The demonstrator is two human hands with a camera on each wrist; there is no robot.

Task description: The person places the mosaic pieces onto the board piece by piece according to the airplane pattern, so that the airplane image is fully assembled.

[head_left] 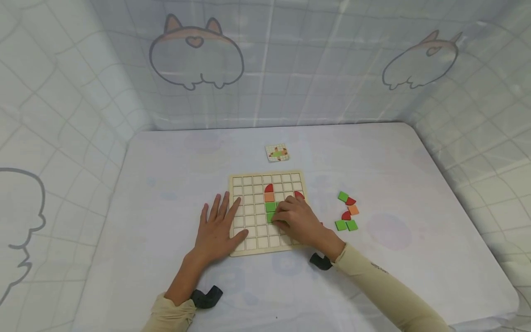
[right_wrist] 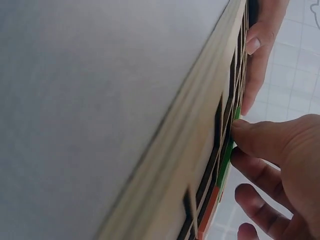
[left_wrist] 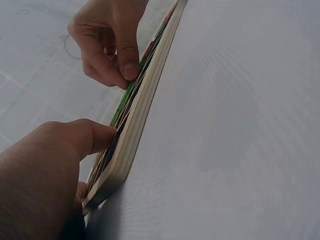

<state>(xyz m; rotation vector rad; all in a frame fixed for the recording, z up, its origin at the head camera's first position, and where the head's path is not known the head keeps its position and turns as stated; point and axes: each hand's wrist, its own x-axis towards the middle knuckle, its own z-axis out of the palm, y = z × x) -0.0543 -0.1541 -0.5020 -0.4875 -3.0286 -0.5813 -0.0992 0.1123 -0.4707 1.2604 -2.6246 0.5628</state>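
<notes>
A square wooden grid board (head_left: 267, 251) lies on the table. My left hand (head_left: 216, 234) rests spread over its left edge, thumb and index fingertip on the cells. With thumb and index finger my right hand (head_left: 299, 220) pinches a green tile (right_wrist: 227, 159) at the board's surface; the palm covers cells to the right. Up the middle column stand a red quarter-round (head_left: 269, 188), an orange square (head_left: 269, 197) and green squares (head_left: 270, 207). Another red piece (head_left: 299, 195) shows near the right edge. In the left wrist view, the right fingertips meet at the green tiles (left_wrist: 122, 102).
Behind the board lies a small pattern card (head_left: 277, 152). Loose green (head_left: 343, 196), red (head_left: 346, 215) and orange (head_left: 353, 210) pieces lie to its right. Dark straps (head_left: 207, 297) are at both wrists. Patterned curtains (head_left: 265, 69) surround the table's back and sides.
</notes>
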